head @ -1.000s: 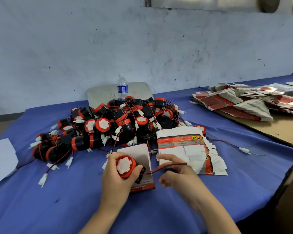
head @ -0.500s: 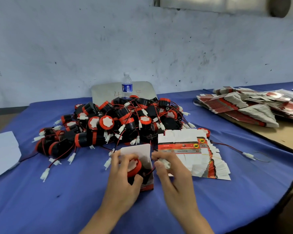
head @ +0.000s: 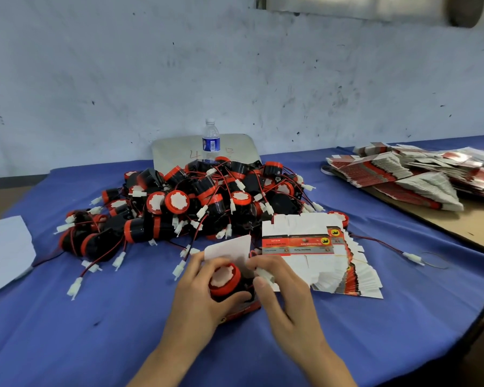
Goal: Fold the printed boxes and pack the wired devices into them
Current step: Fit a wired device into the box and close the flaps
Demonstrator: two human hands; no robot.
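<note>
My left hand (head: 199, 300) grips a black device with a red cap (head: 224, 278) that sits in the mouth of an open printed box (head: 229, 248), whose white flap stands up behind it. My right hand (head: 284, 291) pinches the device's white wire connector (head: 263, 273) right beside the box. A big pile of like red and black wired devices (head: 196, 202) lies behind. A fanned stack of flat printed boxes (head: 319, 255) lies just right of my hands.
A water bottle (head: 210, 139) stands behind the pile in front of a grey board. More flat boxes (head: 419, 174) are heaped on cardboard at the right. White paper (head: 3, 247) lies at the left edge. A loose wire with a connector (head: 412, 258) trails right.
My left hand has lowered the device from above the cloth into the open box. My right hand drew in the red wire and now pinches its white connector by the box.
</note>
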